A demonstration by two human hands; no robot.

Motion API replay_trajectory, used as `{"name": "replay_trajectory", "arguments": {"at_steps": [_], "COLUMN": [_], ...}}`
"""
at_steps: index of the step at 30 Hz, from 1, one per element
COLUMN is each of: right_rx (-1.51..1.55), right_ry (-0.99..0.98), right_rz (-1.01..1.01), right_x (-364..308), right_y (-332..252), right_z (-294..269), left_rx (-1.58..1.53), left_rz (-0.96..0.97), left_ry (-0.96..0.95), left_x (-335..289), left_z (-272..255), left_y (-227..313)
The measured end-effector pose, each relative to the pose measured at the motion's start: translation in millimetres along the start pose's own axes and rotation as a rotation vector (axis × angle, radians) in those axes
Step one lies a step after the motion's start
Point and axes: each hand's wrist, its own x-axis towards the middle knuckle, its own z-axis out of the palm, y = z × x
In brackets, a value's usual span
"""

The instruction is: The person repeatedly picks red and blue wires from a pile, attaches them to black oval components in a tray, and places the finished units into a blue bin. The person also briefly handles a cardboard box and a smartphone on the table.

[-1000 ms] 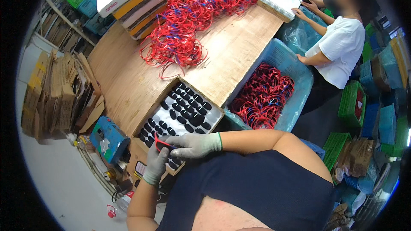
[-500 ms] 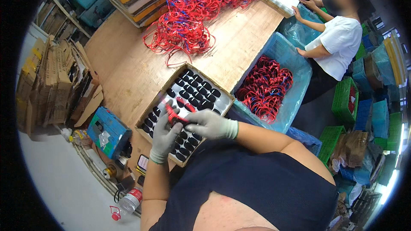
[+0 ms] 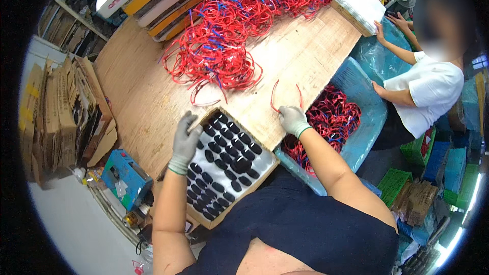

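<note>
My right hand [image 3: 294, 121], in a pale glove, grips a pair of red-framed sunglasses [image 3: 272, 97]; the temples stick up above the fingers, and the hand covers the front. It is over the table edge, beside a blue basket [image 3: 374, 122] holding many red sunglasses with dark lenses [image 3: 346, 112]. My gloved left hand [image 3: 185, 140] has its fingers apart and nothing visible in them. It hovers at the left edge of a shallow cardboard tray [image 3: 254, 186], where black oval lenses [image 3: 230, 150] lie in rows on white lining. Beyond the tray spreads a heap of red glasses frames [image 3: 224, 46], some with blue bits.
Stacked boxes [image 3: 168, 0] stand at the table's far left. Flattened cardboard [image 3: 66, 112] leans on the left, near a blue box-shaped device [image 3: 125, 178]. At right, a person in a white shirt [image 3: 428, 89] stands beside a carton of clear packaging [image 3: 359, 5]. Green crates [image 3: 395, 186] sit behind.
My hands were together over the tray on the red sunglasses. The right has carried them right toward the basket; the left has moved up and left, letting go. The view has shifted somewhat.
</note>
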Motion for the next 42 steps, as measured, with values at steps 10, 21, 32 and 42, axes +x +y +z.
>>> {"name": "replay_trajectory", "arguments": {"at_steps": [10,21,32,42], "right_rx": [0.994,1.038,0.442,0.153], "right_ry": [0.515,0.027,0.473,0.424], "right_rz": [0.172,-0.183,-0.095,-0.078], "right_x": [139,187,401,501], "right_y": [-90,-158,56,98], "right_z": [-22,-56,-338,-282], "left_rx": [-0.671,-1.010,-0.847,-0.559], "left_rz": [-0.692,-0.479,-0.519,-0.677], "left_ry": [0.328,0.451,0.476,0.579], "left_x": [148,206,253,269], "left_z": [69,62,27,16], "left_y": [30,-3,-11,-11]}}
